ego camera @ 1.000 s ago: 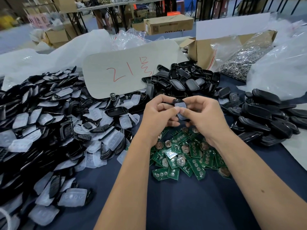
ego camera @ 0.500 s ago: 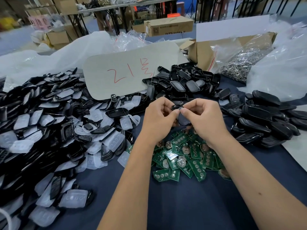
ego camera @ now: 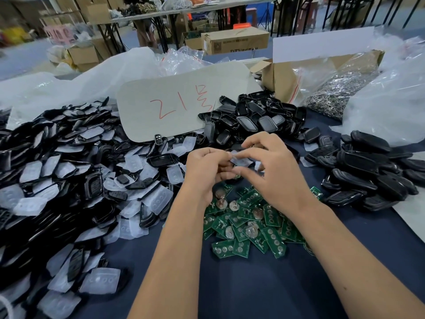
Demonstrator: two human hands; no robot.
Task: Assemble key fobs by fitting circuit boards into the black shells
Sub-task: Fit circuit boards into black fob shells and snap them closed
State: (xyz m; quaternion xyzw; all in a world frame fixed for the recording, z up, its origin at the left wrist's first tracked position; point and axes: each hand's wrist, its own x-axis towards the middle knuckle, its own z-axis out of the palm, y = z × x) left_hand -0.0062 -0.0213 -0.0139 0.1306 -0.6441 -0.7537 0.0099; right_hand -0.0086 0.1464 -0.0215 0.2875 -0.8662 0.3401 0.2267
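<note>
While both the left hand [ego camera: 207, 168] and right hand [ego camera: 273, 171] pinch one translucent pad [ego camera: 240, 160], a cardboard box [ego camera: 279, 82] holds bagged metal parts [ego camera: 333, 93].

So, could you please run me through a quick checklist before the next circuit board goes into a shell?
1. Left hand holds the work piece: ok, fingers curled round it.
2. Right hand pinches the translucent pad: ok.
3. Pad seated flat in the shell: cannot tell, fingers hide it.
4. Green circuit boards within reach: ok, heaped right below the hands.
5. Spare black shells at hand: ok, piled just behind.
6. Board already fitted in the held piece: cannot tell.
</note>
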